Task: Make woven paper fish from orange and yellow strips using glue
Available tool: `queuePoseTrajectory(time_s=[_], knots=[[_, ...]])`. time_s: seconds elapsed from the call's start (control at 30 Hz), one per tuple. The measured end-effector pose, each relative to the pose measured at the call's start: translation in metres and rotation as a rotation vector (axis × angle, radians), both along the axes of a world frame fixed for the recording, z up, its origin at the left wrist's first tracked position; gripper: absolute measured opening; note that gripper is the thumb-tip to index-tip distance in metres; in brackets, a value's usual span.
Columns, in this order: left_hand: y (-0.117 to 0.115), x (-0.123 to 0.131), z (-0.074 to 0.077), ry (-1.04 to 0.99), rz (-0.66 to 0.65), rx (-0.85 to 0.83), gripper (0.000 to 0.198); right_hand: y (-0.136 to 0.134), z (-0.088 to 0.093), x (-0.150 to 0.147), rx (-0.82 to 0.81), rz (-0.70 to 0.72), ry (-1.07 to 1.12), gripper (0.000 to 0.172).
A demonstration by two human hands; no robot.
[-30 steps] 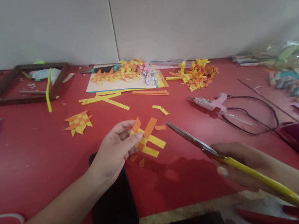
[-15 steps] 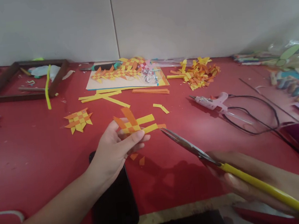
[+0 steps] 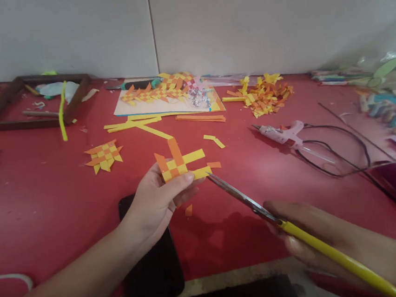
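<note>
My left hand [image 3: 159, 185] pinches a woven piece of yellow and orange paper strips [image 3: 174, 170], its thumb on top. Two orange ends stick up and two yellow ends point right. In my right hand [image 3: 297, 232] are scissors [image 3: 247, 200] with a yellow handle; their blade tips meet the end of the lower yellow strip. Just beyond that strip lies a small orange scrap [image 3: 214, 165]. To the left rests a woven paper fish [image 3: 105, 156] on the red table [image 3: 61, 217]. A dark phone [image 3: 153, 269] lies partly under my left wrist.
Behind are loose yellow strips [image 3: 132, 125], orange strips [image 3: 200, 118] and a board [image 3: 152, 107] bearing woven pieces. A pile of paper scraps [image 3: 266, 96] and a pink glue gun [image 3: 282, 134] with a looping cord sit right. A brown frame [image 3: 6, 125] stands back left.
The scissors have moved slightly left, to the yellow strip's end. The woven piece has turned a little, showing more of its checkered face.
</note>
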State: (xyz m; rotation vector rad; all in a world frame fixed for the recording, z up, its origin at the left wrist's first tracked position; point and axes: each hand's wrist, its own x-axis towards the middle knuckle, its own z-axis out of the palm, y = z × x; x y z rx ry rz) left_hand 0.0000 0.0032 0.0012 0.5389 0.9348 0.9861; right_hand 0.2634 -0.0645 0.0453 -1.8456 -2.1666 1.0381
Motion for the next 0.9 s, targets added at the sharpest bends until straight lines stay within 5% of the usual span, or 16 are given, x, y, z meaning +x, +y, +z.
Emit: queuePoseTrajectory(time_s=[0.1,0.9], knots=[[-0.002,0.001,0.000,0.011,-0.004,0.011,0.031,0.003,0.001,-0.006,-0.075,0.108,0.061,0.049],[-0.003,0.000,0.000,0.091,-0.023,0.023,0.030,0.016,0.003,-0.021,-0.279,0.059,0.019,0.042]])
